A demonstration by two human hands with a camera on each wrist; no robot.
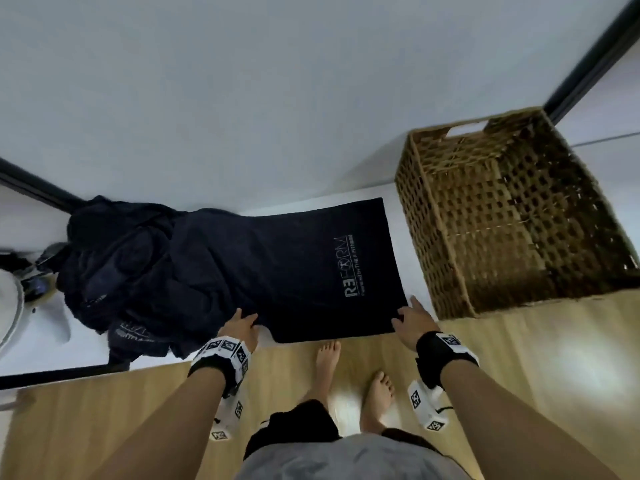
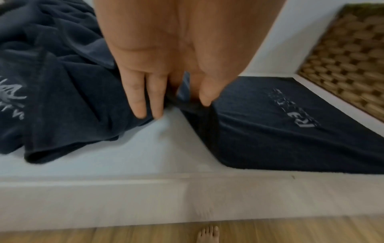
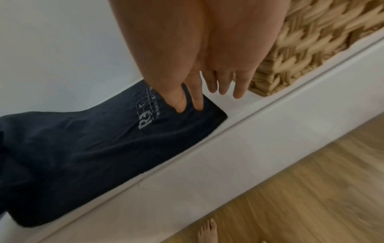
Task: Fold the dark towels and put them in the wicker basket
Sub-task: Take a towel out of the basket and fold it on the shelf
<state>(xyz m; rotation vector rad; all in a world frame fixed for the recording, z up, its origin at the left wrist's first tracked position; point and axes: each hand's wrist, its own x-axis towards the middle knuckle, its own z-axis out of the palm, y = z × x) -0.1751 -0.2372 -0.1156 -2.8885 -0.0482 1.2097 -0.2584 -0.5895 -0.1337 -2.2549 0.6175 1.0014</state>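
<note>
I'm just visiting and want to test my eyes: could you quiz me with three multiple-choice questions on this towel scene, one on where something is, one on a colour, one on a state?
1. Where does the wicker basket stand relative to the spread towel?
A. on the person's right of it
B. on top of it
C. on the floor

2. What colour is the lettering on the spread towel?
A. red
B. pale grey
C. yellow

3. What is in the basket?
A. folded towels
B. nothing visible
C. shoes

Answers:
1. A, the basket stands on the white surface, beyond the towel's edge by the right hand.
2. B, the printed logo is pale grey on dark cloth.
3. B, only its woven bottom shows; more towels lie in the heap beside the left hand.
</note>
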